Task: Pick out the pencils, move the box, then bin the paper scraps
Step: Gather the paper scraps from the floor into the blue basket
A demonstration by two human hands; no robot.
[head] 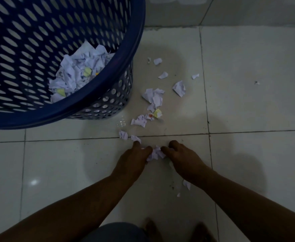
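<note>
Peeking between left hand (pixel 134 158) and right hand (pixel 182 158), paper scraps (pixel 156 154)

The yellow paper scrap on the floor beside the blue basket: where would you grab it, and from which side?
Probably pinch the yellow scrap across its crumpled, raised top, coming from above and its right: bare tile lies there, while white scraps crowd its left.

head-worn view, steeply down, near floor (pixel 247 102)
</note>
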